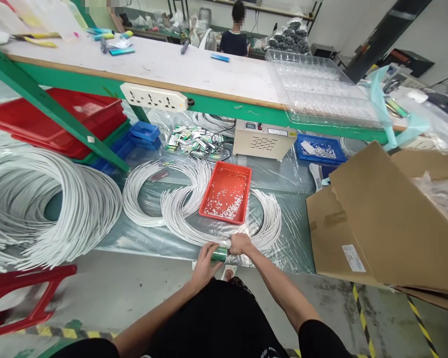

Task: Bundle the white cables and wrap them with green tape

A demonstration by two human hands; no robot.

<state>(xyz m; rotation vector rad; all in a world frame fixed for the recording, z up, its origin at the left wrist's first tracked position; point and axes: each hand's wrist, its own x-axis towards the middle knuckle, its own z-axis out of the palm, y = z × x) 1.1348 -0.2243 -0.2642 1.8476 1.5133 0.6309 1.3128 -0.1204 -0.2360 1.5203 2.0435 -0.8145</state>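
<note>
At the table's front edge, my left hand [204, 267] has its fingers around a green roll of tape [219, 254]. Just right of the roll, my right hand [240, 243] is closed against the near side of a coil of white cables [188, 226]; what its fingers hold is hidden. This coil curves round both sides of a red tray [224, 191] with small white pieces scattered in it. A second white cable coil [134, 194] lies to the left, overlapped by the first.
A large cable pile [85, 199] covers the table's left end. A cardboard box [377, 214] stands at the right. Behind are a beige machine [263, 141], blue tray [321, 160] and red bins [93, 114]. A shelf [209, 74] crosses above. A red stool [48, 293] stands lower left.
</note>
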